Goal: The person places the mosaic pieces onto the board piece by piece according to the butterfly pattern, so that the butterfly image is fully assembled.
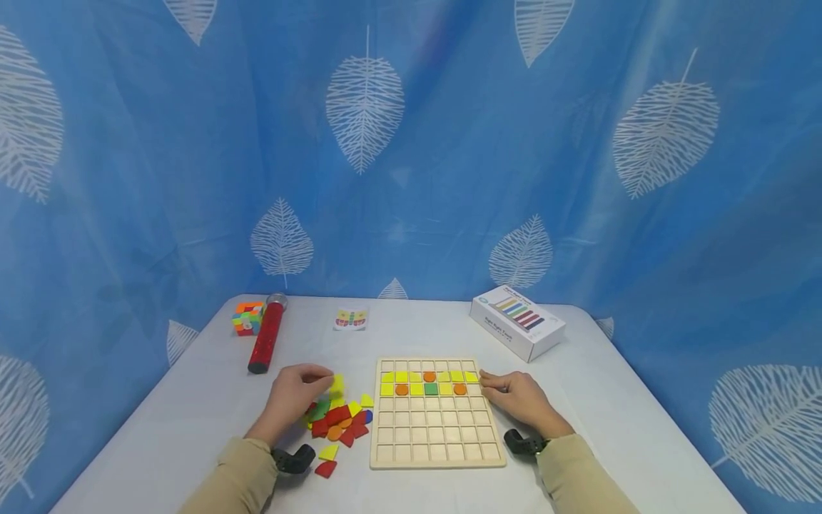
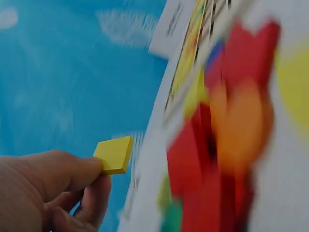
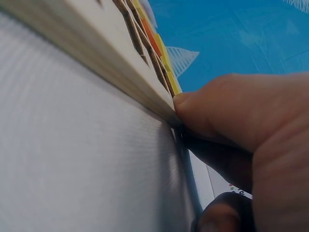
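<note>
A square pale wooden board [image 1: 437, 469] with a seven-by-seven grid of shallow cells lies flat on a white-covered table [image 1: 571, 400]. Left of the board, the person's left hand [image 1: 295, 396] pinches a flat yellow square tile [image 2: 113, 154] between thumb and finger, raised above a loose pile of red, yellow, orange, green and blue flat pieces [image 1: 337, 412]. The right hand [image 1: 521, 401] grips the board's right edge near its upper corner, thumb and forefinger close together. The layout looks part-way along: counting from the far side, the second row is full, seven yellow and orange pieces; the third holds yellow, orange and one green, with only its right-end cell bare. The far row and four near rows are bare. No red sits in the grid, though a small card [image 1: 350, 319] beyond the board shows a yellow, green and red winged figure, so the red pieces probably remain to be placed.
</note>
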